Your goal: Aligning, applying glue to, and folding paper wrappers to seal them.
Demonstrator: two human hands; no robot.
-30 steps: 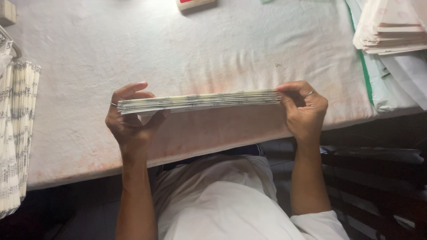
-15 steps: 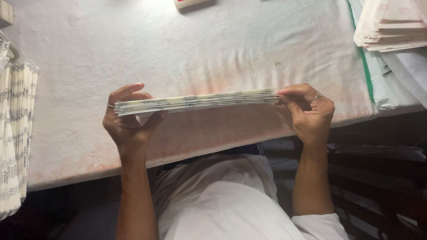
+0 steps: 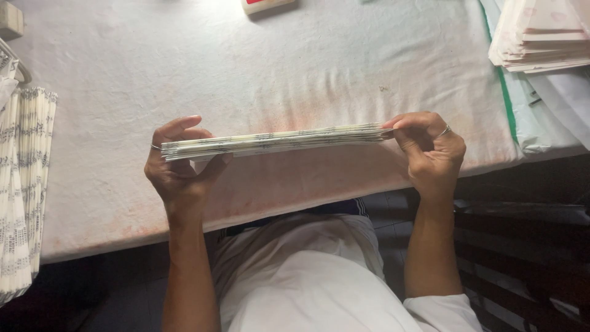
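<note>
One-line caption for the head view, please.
Left hand and right hand grip the ends of a paper stack, edge-on above a white cloth-covered table.

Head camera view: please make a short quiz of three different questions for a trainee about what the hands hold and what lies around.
1. True or false: both hands hold the same stack of folded printed sheets, one at each end.
2. Which hand wears a ring that shows near the knuckle: A) left hand B) right hand C) neither?
3. What lies on the far right corner of the cloth-covered table?

Key:
1. True; the stack is held edge-on above the table.
2. B.
3. A pile of pale paper sheets.
</note>
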